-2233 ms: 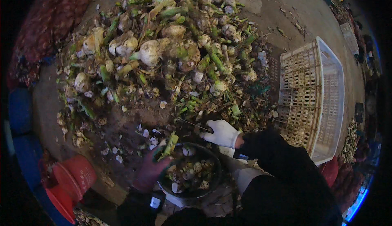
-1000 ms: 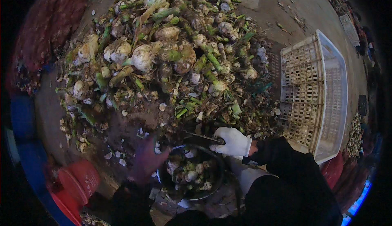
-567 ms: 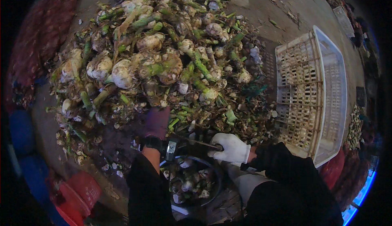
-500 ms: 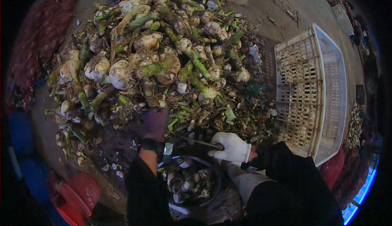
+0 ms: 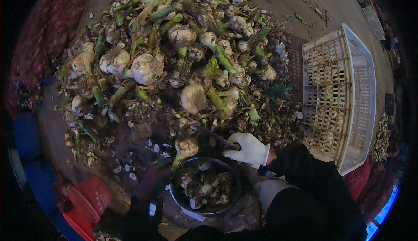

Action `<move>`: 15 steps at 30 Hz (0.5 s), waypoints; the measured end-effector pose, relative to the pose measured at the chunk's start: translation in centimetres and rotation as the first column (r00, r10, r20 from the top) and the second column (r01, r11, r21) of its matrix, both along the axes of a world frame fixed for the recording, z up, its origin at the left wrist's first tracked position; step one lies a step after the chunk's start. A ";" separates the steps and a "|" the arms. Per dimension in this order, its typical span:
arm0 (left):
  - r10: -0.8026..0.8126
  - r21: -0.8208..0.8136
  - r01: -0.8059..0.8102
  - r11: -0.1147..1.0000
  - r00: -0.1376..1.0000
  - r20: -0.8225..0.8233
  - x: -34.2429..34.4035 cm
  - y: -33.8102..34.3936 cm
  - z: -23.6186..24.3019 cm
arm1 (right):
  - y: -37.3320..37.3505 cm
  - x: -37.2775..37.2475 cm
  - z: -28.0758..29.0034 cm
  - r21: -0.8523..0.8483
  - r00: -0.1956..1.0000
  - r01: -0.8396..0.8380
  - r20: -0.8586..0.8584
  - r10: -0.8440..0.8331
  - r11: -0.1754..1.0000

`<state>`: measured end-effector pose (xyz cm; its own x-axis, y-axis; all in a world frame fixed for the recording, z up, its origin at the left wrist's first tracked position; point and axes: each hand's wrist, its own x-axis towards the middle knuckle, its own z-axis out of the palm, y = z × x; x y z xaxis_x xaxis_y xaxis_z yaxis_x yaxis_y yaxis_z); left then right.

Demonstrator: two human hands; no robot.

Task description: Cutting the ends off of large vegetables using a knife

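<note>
A large heap of pale, soil-stained bulbs (image 5: 146, 69) with thick green stems, resembling garlic, spreads before me. In a white glove, my right hand (image 5: 247, 149) is closed around the handle of a long thin tool (image 5: 217, 139). Its dark shaft slants up-left towards the heap and is blurred, so its exact kind is unclear. My left hand (image 5: 152, 181), dark-gloved, is smeared by motion left of a round basin (image 5: 237, 189). Trimmed bulbs (image 5: 206, 190) lie inside the basin. One stemmed bulb (image 5: 186, 147) is at its far rim; another blurred bulb (image 5: 193, 98) is at the heap's near side.
On the right, a white slatted plastic crate (image 5: 326, 97) lies tipped on its side. Red mesh sacks (image 5: 45, 36) are piled at the far left. A red plastic stool-like object (image 5: 89, 202) and blue containers (image 5: 27, 136) stand at lower left. Loose scraps litter the ground.
My left hand has drawn back from the heap's front to the basin's left side. Bulbs at the heap's near middle have shifted towards me, one reaching the basin's rim. My right hand keeps its hold.
</note>
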<state>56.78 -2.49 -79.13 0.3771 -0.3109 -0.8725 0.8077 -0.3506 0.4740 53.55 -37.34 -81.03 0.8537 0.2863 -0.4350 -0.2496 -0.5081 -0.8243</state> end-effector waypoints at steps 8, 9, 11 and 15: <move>-0.142 -0.161 0.171 0.972 0.974 0.177 -2.2 -5.7 2.4 | 3.3 2.1 3.1 0.352 0.942 0.197 -0.327 -0.077 0.915; -0.105 -0.188 0.138 0.973 0.979 0.175 -2.2 -6.5 2.7 | 3.7 2.1 3.3 0.323 0.977 0.131 -0.201 -0.067 0.937; -0.035 -0.233 0.075 0.969 0.985 0.170 -1.8 -8.2 3.7 | 4.4 2.1 3.3 0.246 0.998 0.013 0.059 -0.028 0.969; 0.151 -0.280 -0.089 0.956 0.967 0.207 -2.4 -7.9 4.3 | 3.5 2.8 4.9 0.172 0.977 -0.084 0.206 0.047 0.981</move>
<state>54.41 -10.40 -74.88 0.6018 -0.4604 -0.6526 0.6981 -0.0938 0.7099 56.37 -33.85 -76.15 0.8949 0.4020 -0.1939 -0.0416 -0.3574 -0.9330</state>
